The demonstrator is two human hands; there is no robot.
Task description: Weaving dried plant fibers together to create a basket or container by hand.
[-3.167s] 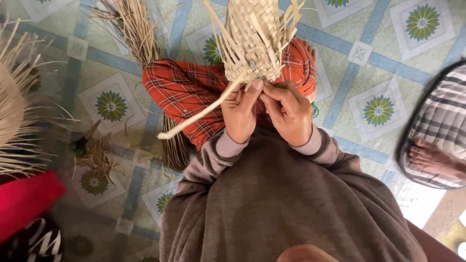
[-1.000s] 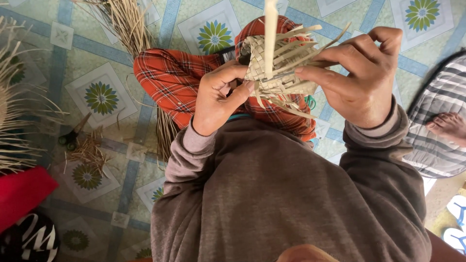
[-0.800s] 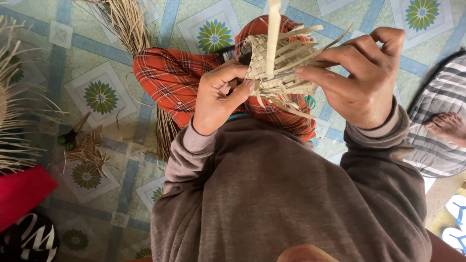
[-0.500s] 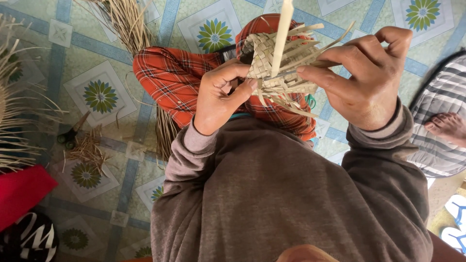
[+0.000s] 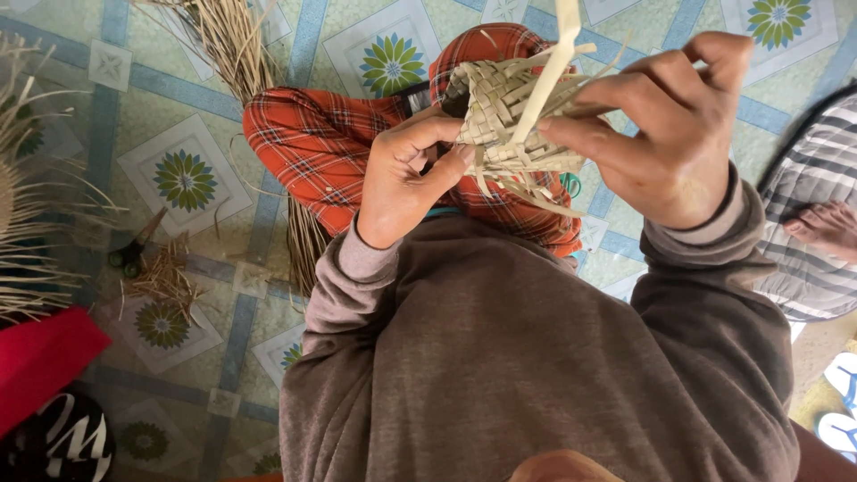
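**Head view: both your hands on a half-woven straw piece**

Head camera looks straight down over your brown sweater at your two hands, raised above your lap. Between them you hold a small woven straw piece [image 5: 504, 116], a pale plaited cup shape with loose strip ends sticking out on all sides.

Your left hand [image 5: 406, 183] is curled against the near-left side of the weave, thumb pressed to its lower edge and fingers folded in behind, so it is closed on the piece. Your right hand [image 5: 665, 134] comes in from the right with the fingers bent; thumb and forefinger pinch a single flat straw strip [image 5: 549, 71] that rises out of the weave toward the top edge of the picture. That hand also touches the weave's right side.

Under the piece lies your red plaid cloth [image 5: 330, 147], draped over your legs. The floor is tiled floor [image 5: 178, 178] with green flower patterns and blue lines. A bundle of dry straw [image 5: 228, 40] lies toward the floor's top-left part, and small scissors [image 5: 134, 250] rest near the left edge beside straw clippings. At the right edge another person's bare foot [image 5: 826, 228] shows against striped fabric.
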